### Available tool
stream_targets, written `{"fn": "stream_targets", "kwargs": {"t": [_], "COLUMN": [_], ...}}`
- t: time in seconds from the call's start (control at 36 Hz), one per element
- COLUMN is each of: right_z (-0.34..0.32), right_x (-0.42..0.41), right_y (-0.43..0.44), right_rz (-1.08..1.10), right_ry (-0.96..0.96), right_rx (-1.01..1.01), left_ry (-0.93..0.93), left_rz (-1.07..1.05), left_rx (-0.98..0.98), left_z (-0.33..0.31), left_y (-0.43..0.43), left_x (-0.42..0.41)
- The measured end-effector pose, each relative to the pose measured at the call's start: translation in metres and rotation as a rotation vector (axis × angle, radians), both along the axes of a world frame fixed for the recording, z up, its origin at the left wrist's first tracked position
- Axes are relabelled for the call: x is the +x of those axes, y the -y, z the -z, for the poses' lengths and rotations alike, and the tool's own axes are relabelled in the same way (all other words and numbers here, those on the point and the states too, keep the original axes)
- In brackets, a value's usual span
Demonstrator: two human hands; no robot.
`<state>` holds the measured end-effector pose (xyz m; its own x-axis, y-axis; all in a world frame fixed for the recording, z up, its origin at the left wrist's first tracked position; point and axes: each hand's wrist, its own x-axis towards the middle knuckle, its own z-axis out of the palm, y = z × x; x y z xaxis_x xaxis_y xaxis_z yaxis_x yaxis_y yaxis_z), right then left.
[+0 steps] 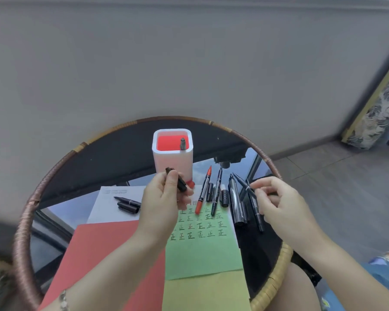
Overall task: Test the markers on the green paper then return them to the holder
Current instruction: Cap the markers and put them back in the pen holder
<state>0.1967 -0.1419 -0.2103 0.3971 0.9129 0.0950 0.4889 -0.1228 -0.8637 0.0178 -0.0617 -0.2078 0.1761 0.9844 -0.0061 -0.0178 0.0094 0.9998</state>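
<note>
While the left hand [164,196] is raised above the papers, its fingers are closed around a black marker [176,182], which is tilted with its upper end toward the holder [173,153]. The holder, white outside and red inside, stands upright at the far side of the round glass table [112,158] and contains one dark marker [182,144]. The right hand [276,203] sits at the table's right side, its fingertips pinched on a thin black marker [253,202] that lies among a group of black markers [236,203]. The green paper [202,250] lies between the hands, with rows of written test characters on its far half. A red marker [203,193] and a slim black marker [216,194] lie with their near ends on its far edge. A further black marker and its cap [127,204] rest on the white paper [112,205]. The red paper [103,261] and the yellow paper [207,292] lie nearer the person.
</note>
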Motion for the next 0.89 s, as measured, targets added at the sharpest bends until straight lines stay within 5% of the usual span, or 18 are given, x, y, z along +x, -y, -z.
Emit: {"fn": "stream_targets", "kwargs": {"t": [0.25,0.47,0.89], "right_z": [-0.014,-0.014,-0.008], "right_x": [-0.040,-0.056,-0.058], "right_y": [-0.004,0.002,0.007], "right_rz": [-0.127,-0.207,-0.231], "right_ry": [-0.021,0.040,0.078], "right_rx": [0.099,0.174,0.229], "left_ry": [0.274,0.479,0.467], "left_rz": [-0.007,-0.041,-0.013], "left_rx": [-0.409,-0.464,-0.411], "left_z": [0.005,0.004,0.004], "left_y": [-0.002,0.002,0.009], "left_x": [-0.034,-0.041,-0.037]}}
